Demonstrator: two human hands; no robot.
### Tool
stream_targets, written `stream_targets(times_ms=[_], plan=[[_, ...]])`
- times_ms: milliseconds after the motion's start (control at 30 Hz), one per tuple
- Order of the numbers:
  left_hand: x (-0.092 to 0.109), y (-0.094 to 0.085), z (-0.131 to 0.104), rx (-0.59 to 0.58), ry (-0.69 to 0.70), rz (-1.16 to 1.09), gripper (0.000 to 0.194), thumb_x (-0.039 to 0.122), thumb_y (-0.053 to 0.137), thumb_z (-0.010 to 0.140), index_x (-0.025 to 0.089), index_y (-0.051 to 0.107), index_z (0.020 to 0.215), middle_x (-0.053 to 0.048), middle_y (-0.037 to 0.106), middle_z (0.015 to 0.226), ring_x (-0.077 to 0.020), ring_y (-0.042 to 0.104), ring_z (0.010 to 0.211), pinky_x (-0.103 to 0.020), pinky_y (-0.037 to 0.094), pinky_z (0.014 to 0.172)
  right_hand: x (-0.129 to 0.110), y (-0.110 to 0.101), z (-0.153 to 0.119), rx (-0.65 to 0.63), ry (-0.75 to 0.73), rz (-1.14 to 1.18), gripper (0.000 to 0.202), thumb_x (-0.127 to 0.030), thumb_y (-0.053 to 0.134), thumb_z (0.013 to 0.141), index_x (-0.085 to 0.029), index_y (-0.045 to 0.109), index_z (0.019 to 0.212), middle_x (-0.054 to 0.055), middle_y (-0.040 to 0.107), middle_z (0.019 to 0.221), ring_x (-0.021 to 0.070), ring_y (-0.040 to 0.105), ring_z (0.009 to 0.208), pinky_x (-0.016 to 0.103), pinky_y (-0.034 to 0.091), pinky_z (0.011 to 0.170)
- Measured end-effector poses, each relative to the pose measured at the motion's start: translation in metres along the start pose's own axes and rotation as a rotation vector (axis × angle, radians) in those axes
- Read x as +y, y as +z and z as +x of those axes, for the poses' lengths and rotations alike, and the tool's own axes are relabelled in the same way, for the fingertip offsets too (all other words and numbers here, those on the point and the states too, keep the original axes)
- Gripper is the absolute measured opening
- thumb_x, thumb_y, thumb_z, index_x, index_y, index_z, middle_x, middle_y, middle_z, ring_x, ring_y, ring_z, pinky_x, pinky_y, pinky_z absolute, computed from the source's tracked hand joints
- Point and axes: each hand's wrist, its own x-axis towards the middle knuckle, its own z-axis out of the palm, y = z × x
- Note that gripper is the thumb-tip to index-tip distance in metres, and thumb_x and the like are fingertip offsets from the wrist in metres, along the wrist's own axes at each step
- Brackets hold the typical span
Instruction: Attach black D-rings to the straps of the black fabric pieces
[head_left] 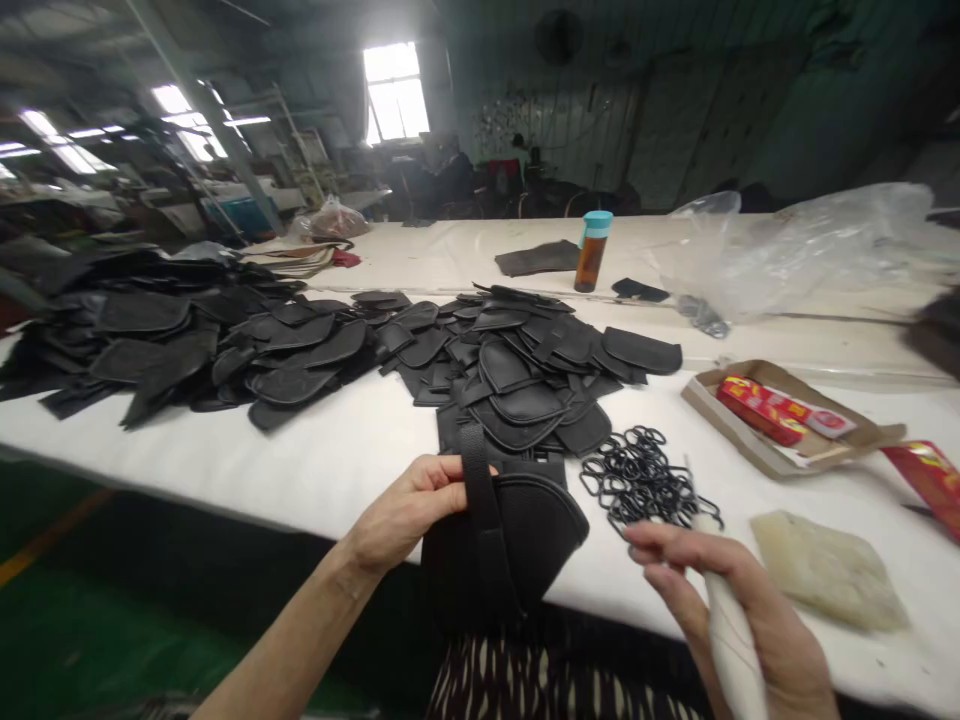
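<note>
My left hand pinches a black leather flap piece with a strap at the table's front edge. The strap runs down across the flap, and the thumb presses against its edge. In my right hand lies an awl with a whitish handle; its thin tip points up and away. The thumb and forefinger of that hand reach the near edge of a pile of black metal rings. Whether they pinch a ring is unclear. More black leather pieces are heaped just beyond my left hand.
A larger heap of black pieces covers the table's left side. On the right are an open cardboard box with red packets, a yellowish translucent block and a plastic bag. A bottle with a turquoise lid stands farther back.
</note>
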Motion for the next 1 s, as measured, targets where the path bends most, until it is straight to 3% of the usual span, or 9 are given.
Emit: stream_targets(times_ms=[67,100,200,267,333,467,633,867,1000], plan=[[-0.01,0.017,0.011,-0.064,-0.041,-0.035,0.019,0.023,0.068,0.074,0.016,0.072,0.091,-0.003,0.073,0.079,-0.0136,0.065,0.066,-0.02,0.049,0.062,-0.005,0.0,0.006,-0.081,-0.017,0.034,0.019,-0.04,0.063,0.079,-0.023,0.055,0.081,0.007,0.068,0.098,0.0218,0.064,0.089,0.028,0.052,0.071],[-0.013,0.026,0.016,-0.1,-0.053,-0.047,0.019,0.022,0.068,0.074,0.016,0.072,0.091,-0.003,0.073,0.079,-0.013,0.065,0.066,-0.019,0.049,0.063,-0.005,-0.001,0.008,-0.146,-0.01,0.041,0.018,-0.039,0.062,0.08,-0.023,0.053,0.083,0.006,0.067,0.099,0.0201,0.063,0.088,0.026,0.051,0.07],[-0.018,0.047,0.028,-0.202,-0.059,-0.056,0.02,0.022,0.064,0.077,0.017,0.071,0.095,-0.002,0.073,0.08,-0.0138,0.065,0.069,-0.02,0.049,0.065,0.002,-0.004,0.005,-0.248,0.04,-0.019,0.013,-0.033,0.057,0.082,-0.024,0.049,0.084,-0.002,0.058,0.072,0.0124,0.054,0.058,0.02,0.044,0.051],[-0.019,0.057,0.032,-0.211,-0.032,0.015,0.024,0.022,0.059,0.079,0.017,0.07,0.1,-0.003,0.073,0.086,-0.0161,0.066,0.075,-0.023,0.05,0.069,0.01,-0.004,0.001,-0.195,0.068,-0.106,0.01,-0.03,0.055,0.083,-0.024,0.047,0.082,-0.007,0.043,0.056,0.0107,0.041,0.046,0.019,0.035,0.043],[-0.02,0.063,0.035,-0.156,0.027,0.162,0.029,0.019,0.054,0.08,0.019,0.069,0.105,-0.003,0.072,0.094,-0.0183,0.065,0.083,-0.027,0.049,0.077,0.018,-0.002,-0.004,-0.125,0.088,-0.179,0.009,-0.028,0.053,0.083,-0.023,0.046,0.082,-0.008,0.037,0.053,0.0108,0.037,0.046,0.02,0.033,0.043],[-0.028,0.068,0.036,-0.08,0.113,0.386,0.041,0.013,0.049,0.078,0.02,0.063,0.116,-0.003,0.068,0.109,-0.0211,0.061,0.1,-0.032,0.043,0.094,0.027,0.005,-0.006,-0.102,0.153,-0.234,0.008,-0.026,0.051,0.084,-0.023,0.044,0.081,-0.008,0.039,0.055,0.0111,0.038,0.049,0.02,0.033,0.046],[-0.037,0.071,0.034,-0.011,0.202,0.483,0.035,0.024,0.045,0.086,0.02,0.062,0.117,-0.004,0.063,0.119,-0.0225,0.053,0.114,-0.034,0.038,0.101,0.038,0.016,-0.009,-0.088,0.214,-0.213,0.008,-0.024,0.048,0.085,-0.022,0.041,0.082,-0.007,0.038,0.058,0.0114,0.038,0.052,0.02,0.034,0.048],[-0.038,0.077,0.024,0.048,0.27,0.644,0.036,0.021,0.047,0.085,0.019,0.06,0.118,-0.007,0.057,0.124,-0.0216,0.049,0.119,-0.034,0.034,0.104,0.055,0.022,-0.014,-0.06,0.243,-0.174,0.007,-0.025,0.045,0.087,-0.022,0.04,0.082,-0.006,0.04,0.063,0.0118,0.04,0.056,0.021,0.035,0.051],[-0.041,0.088,0.029,0.158,0.402,0.719,0.024,0.026,0.05,0.086,0.016,0.065,0.103,-0.008,0.062,0.109,-0.0195,0.056,0.105,-0.031,0.042,0.094,0.054,0.022,-0.015,-0.029,0.218,-0.178,0.008,-0.024,0.046,0.087,-0.023,0.04,0.082,-0.006,0.041,0.062,0.0116,0.04,0.055,0.021,0.036,0.051]])
